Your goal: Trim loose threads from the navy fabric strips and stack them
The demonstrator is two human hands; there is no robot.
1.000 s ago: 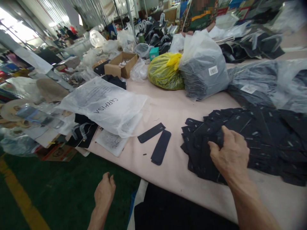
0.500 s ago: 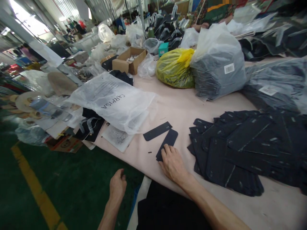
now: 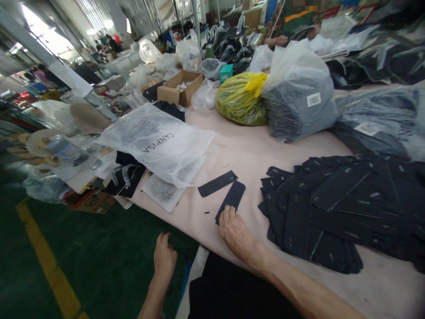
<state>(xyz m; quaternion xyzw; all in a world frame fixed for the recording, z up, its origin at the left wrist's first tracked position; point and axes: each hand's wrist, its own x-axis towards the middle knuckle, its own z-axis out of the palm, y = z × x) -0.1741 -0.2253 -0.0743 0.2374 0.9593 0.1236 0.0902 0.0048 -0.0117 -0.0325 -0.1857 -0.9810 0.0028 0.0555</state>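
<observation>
My right hand (image 3: pixel 236 230) rests with bent fingertips on the lower end of a dark rounded strip (image 3: pixel 234 195) lying on the pale table (image 3: pixel 245 153); whether it grips the strip or only presses on it cannot be told. A second dark strip (image 3: pixel 217 183) lies slanted beside it, the upper ends close together. A tiny dark piece (image 3: pixel 206 212) sits left of my right hand. Off the table's edge, over the green floor, is my left hand (image 3: pixel 165 257), fingers curled and nothing visible in them. To the right spreads a large heap of dark pieces (image 3: pixel 332 204).
A white plastic bag (image 3: pixel 159 141) covers part of a speckled board (image 3: pixel 162 192) on the left. Farther back stand a cardboard box (image 3: pixel 181 88), a yellow bag (image 3: pixel 242 99) and a clear bag of dark pieces (image 3: pixel 299 102). Another person's hands (image 3: pixel 277 40) show behind.
My right hand has slid slightly down along the strip, toward its near end. The fingers of my left hand have shifted a little. The camera view has tilted slightly.
</observation>
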